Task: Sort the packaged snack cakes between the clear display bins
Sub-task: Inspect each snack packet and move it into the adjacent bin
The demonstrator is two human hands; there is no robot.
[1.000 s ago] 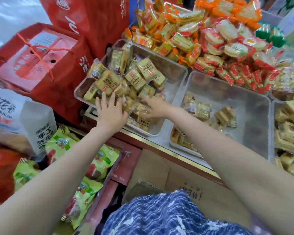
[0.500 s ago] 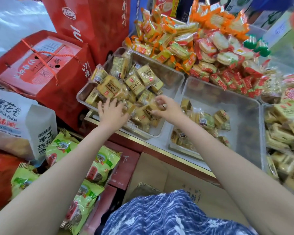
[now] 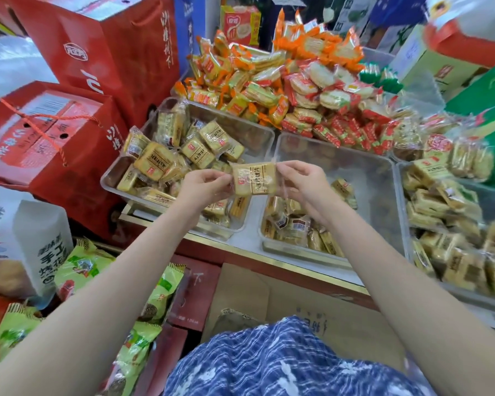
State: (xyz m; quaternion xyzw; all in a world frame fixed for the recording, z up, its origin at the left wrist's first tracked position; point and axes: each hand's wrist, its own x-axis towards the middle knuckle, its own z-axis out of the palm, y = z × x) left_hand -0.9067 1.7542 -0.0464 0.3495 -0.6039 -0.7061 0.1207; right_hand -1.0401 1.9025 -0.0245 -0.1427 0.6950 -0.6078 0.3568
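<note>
A yellow packaged snack cake [image 3: 254, 178] hangs in the air over the gap between two clear bins. My left hand [image 3: 205, 185] pinches its left wrapper edge and my right hand [image 3: 300, 180] pinches its right edge. The left clear bin [image 3: 110, 178] is heaped with several similar yellow cakes. The middle clear bin [image 3: 363, 167] holds fewer cakes, lying along its near side. A third clear bin [image 3: 403, 195] at the right is piled with paler cakes.
Behind the bins lies a heap of orange and red wrapped rice crackers [image 3: 297, 90]. Red gift boxes [image 3: 49, 138] stand at the left, a white bag [image 3: 26, 238] and green snack bags [image 3: 80, 267] below them. A cardboard box [image 3: 269, 295] sits under the counter edge.
Both hands have left the left bin and risen. They now hold one cake stretched between them above the bins. The camera has tilted upward.
</note>
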